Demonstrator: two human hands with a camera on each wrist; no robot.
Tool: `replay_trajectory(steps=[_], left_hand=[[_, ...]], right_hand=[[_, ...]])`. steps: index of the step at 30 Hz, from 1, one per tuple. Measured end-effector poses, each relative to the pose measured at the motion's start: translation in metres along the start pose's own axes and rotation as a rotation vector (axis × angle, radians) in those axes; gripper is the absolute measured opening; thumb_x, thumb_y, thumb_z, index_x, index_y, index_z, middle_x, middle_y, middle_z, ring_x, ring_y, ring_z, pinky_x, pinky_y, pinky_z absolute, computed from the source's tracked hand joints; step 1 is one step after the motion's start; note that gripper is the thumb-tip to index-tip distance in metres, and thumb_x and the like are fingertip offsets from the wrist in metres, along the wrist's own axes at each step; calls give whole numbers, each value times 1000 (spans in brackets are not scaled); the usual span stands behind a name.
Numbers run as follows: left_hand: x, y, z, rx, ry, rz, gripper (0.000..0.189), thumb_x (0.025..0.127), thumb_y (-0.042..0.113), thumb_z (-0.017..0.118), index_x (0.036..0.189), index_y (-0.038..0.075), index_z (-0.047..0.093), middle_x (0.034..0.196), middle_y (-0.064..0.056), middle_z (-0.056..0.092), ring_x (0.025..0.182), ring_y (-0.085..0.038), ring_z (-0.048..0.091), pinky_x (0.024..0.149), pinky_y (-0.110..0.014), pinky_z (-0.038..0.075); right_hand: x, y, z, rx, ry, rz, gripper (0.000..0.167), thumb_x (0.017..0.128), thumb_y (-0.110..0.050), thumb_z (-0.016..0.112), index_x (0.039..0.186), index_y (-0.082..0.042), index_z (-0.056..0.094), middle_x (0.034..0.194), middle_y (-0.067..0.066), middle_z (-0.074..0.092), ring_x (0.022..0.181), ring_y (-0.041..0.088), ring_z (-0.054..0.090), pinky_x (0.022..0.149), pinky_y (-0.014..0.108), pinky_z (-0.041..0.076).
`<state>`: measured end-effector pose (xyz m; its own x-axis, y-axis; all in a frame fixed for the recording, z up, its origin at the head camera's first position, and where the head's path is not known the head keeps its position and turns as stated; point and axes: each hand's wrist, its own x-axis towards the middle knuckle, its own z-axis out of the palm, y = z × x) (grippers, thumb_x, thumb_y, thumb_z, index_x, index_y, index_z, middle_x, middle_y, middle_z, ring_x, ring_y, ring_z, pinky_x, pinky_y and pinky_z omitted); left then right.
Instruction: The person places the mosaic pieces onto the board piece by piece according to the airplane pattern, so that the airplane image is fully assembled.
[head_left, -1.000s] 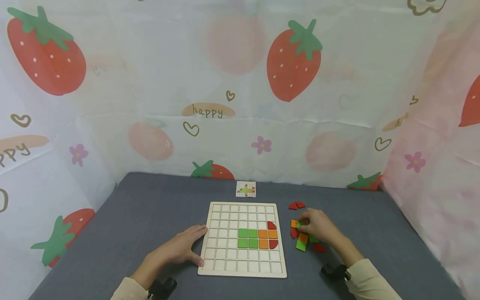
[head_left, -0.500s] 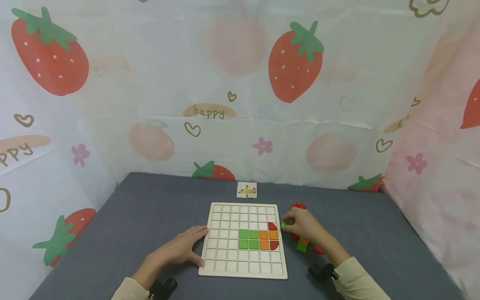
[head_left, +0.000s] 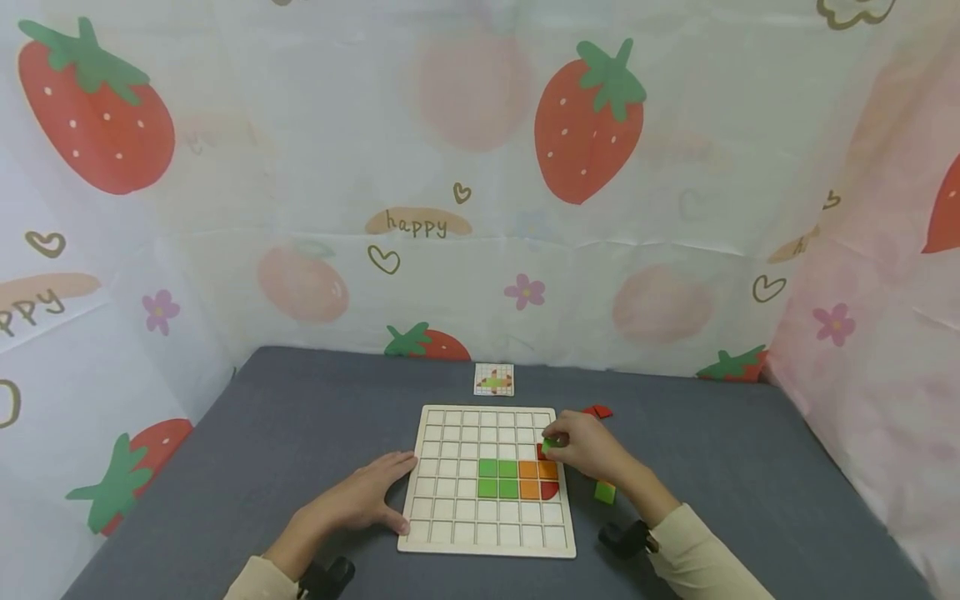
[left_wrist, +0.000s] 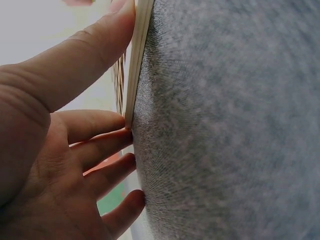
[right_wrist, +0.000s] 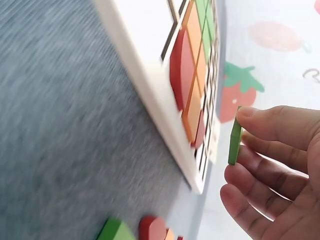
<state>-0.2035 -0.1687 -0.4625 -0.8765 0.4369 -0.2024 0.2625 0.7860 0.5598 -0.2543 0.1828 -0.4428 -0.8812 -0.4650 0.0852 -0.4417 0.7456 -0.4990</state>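
A wooden grid board (head_left: 450, 510) lies on the table. Green square tiles (head_left: 498, 479) and orange square tiles (head_left: 528, 480) fill a block of its cells, with a red quarter-round tile (head_left: 550, 491) at the right end. My left hand (head_left: 363, 493) rests against the board's left edge, its thumb and fingers spread. In the left wrist view, the thumb touches the board's side (left_wrist: 138, 65). My right hand (head_left: 596, 447) pinches a green square tile (right_wrist: 235, 137) between thumb and fingers, over the board's right edge. Another red tile is partly hidden beneath that hand.
Behind the board lies a small picture card (head_left: 493, 380). Right of the board are loose pieces: red quarter-rounds (head_left: 602, 412) farther back and a green tile (head_left: 604, 492) nearer, others hidden by the right hand. A printed cloth (head_left: 450, 283) stands behind the grey table (head_left: 337, 400).
My right hand has taken the green tile from the loose pieces and carried it left to above the board's right edge. The left hand has stayed in place.
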Motion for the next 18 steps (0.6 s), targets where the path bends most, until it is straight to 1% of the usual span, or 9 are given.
replay_trajectory(steps=[4,7,12,18], left_hand=[[0,-1,0,-4,-7,-3,98,67,32,86,146,-3,40,154,-19,37,145,-42,29,113,-63,25],[1,-1,0,2,-8,7,97,68,32,86,146,-3,40,154,-20,37,145,-42,29,113,-62,26],[1,-2,0,8,-11,25,98,68,32,86,146,-4,39,154,-21,37,144,-43,29,112,-63,26],[0,0,-1,2,-10,20,98,68,32,85,146,-3,39,154,-20,37,145,-43,29,113,-62,26]], right_hand=[[5,-7,3,7,-21,-3,27,85,-13,73,109,-2,73,93,3,65,80,11,57,66,22,49],[9,-14,5,18,-33,-31,28,84,-12,74,109,0,73,96,5,67,81,12,58,68,21,50],[16,-25,10,19,-52,-71,25,84,-11,74,107,0,73,91,5,65,77,12,56,67,21,49],[27,-39,22,44,-96,-82,24,85,-10,70,108,-2,73,92,2,64,82,13,56,72,25,50]])
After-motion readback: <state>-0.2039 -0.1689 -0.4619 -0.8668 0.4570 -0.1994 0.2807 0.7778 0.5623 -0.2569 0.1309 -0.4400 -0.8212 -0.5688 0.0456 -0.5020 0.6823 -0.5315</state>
